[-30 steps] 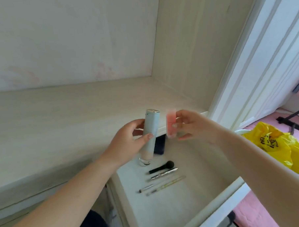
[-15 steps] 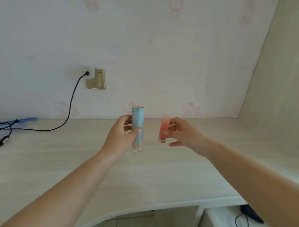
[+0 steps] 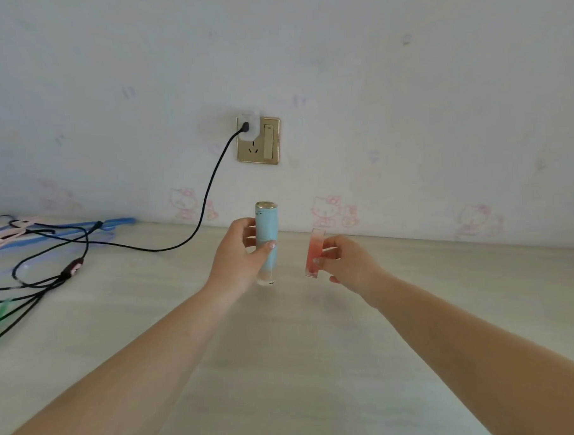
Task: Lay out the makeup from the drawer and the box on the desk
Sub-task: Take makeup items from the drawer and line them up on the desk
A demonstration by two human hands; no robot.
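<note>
Left hand [image 3: 239, 257] grips blue bottle [image 3: 267, 243], right hand [image 3: 345, 260] pinches blurry, perhaps pink, tube [image 3: 313, 254]

Pale blue bottle [image 3: 267, 238] fading to clear with gold cap, coral-pink tube [image 3: 314, 253] fading pale, light woodgrain tabletop [image 3: 285, 349], white wall [image 3: 404, 80] printed with faint pink cartoon cats, gold socket plate [image 3: 258, 141], black cable [image 3: 209, 194], blue hangers [image 3: 115, 222]

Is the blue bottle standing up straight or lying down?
Standing up straight. The blue bottle is held upright in the left hand, gold cap on top, clear base down by the desk.
</note>
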